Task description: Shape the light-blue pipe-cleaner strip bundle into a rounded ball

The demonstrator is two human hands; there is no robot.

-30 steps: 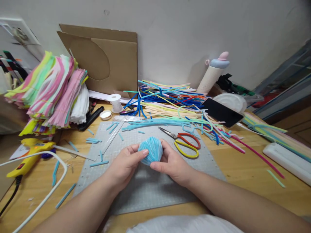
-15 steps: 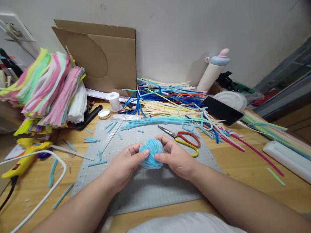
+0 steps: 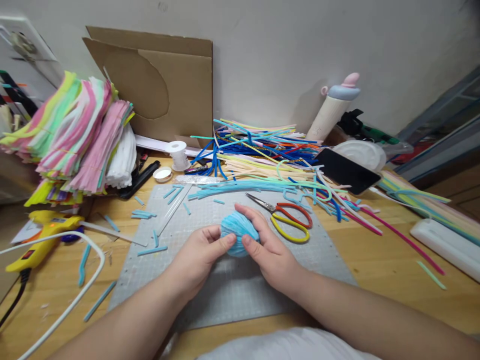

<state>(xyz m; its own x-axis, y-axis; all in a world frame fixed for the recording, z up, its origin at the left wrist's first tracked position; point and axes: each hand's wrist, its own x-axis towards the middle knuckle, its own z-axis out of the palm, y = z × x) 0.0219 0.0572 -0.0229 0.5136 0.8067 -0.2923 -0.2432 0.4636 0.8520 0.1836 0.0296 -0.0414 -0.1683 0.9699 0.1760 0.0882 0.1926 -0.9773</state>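
Head view: I see the left hand (image 3: 197,255) and the right hand (image 3: 275,255) sharing a light-blue, ribbed ball (image 3: 237,225), its sides pinched between thumbs and fingers, the two thumbs close together on its near face. Both grips are closed only as far as the ball's bulk allows. I make out the ball over the grey mat (image 3: 240,300), with scissors (image 3: 270,208) lying just beyond the right hand and cut blue pieces (image 3: 152,251) scattered left of the left hand.
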